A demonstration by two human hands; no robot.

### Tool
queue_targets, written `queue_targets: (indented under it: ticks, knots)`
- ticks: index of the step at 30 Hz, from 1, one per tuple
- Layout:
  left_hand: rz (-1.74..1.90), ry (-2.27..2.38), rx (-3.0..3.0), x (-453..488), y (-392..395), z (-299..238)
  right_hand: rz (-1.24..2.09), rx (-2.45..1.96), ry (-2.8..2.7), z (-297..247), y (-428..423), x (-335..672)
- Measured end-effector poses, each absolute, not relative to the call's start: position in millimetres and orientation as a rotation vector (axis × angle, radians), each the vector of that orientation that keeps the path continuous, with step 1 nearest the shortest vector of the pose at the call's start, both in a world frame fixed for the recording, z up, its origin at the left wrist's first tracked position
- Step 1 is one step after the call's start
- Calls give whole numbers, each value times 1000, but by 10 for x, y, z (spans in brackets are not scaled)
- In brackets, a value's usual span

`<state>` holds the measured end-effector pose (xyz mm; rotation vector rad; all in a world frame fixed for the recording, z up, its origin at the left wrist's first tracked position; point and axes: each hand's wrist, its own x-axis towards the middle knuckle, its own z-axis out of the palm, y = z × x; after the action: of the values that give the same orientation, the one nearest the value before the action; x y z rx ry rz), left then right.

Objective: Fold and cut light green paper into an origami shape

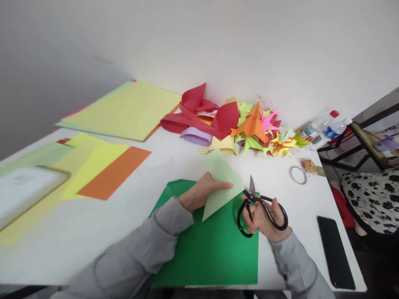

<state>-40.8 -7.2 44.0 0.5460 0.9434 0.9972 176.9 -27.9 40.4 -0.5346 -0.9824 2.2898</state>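
White table (174, 162): scissors (261, 206), pale-green paper triangle (222, 185)

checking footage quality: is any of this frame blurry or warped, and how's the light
Head view: left side smeared, yellow sheets soft; centre sharp, left hand holding the light green paper, right hand gripping the scissors; wide-angle stretch toward the edges; light soft, no glare.

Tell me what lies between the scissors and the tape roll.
Nothing lies there. The head view shows only bare white table between the scissors, held in the right hand, and the tape roll.
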Motion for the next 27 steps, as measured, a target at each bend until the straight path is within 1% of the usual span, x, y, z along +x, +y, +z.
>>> queue_targets:
  ticks: [8,20,27]
  knots:
    - [980,927,574,-339,-108,462,2218,-563,-1064,332,-292,1716]
    - [959,839,617,-341,-107,443,2167,-620,-1103,407,-281,1715]
    - [952,829,596,-354,-102,470,2162,-579,-1113,409,-279,1723]
